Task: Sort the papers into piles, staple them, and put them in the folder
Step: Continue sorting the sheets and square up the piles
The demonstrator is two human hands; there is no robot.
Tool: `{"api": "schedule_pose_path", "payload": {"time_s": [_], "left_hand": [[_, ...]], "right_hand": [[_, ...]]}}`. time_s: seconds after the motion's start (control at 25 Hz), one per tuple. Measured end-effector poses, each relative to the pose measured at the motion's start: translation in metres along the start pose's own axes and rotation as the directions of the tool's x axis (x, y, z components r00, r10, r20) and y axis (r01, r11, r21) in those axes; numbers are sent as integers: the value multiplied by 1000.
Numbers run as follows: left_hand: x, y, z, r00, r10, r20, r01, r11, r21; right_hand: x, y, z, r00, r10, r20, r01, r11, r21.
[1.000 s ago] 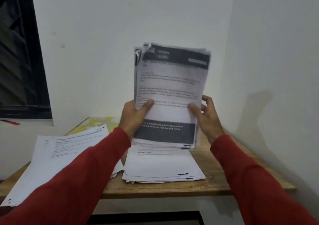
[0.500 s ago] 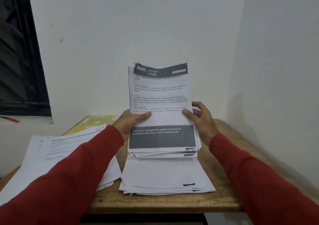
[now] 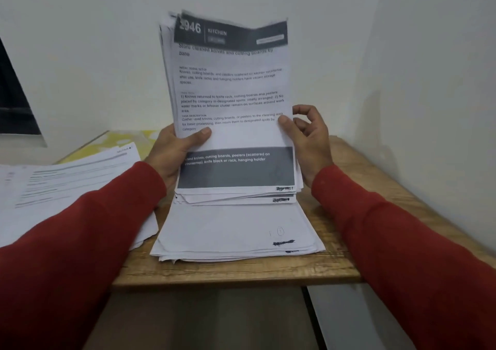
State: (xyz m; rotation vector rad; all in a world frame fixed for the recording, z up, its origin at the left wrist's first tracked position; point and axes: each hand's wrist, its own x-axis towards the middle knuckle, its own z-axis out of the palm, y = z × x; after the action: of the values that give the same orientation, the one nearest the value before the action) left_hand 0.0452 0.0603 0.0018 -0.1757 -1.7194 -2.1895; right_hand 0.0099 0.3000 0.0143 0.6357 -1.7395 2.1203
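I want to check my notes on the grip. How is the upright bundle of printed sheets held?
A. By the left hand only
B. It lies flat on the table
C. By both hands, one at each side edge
C: the left hand and right hand each grip a side edge of the upright bundle of printed sheets.

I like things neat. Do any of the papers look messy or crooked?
Yes. The stack gripped by the left hand and right hand has uneven bottom edges, fanned out crookedly. The left pile hangs over the table's edge.
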Motion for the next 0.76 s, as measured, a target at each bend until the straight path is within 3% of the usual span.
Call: {"api": "schedule_pose_path", "payload": {"time_s": [0.36, 0.76], "left_hand": [[2, -3, 0, 997, 76, -5, -76, 997, 9], [0, 2, -2, 996, 70, 48, -70, 997, -15]], "right_hand": [[1, 0, 1, 1000, 10, 8, -10, 999, 48], [10, 7, -9, 994, -81, -78, 77, 996, -49]]}}
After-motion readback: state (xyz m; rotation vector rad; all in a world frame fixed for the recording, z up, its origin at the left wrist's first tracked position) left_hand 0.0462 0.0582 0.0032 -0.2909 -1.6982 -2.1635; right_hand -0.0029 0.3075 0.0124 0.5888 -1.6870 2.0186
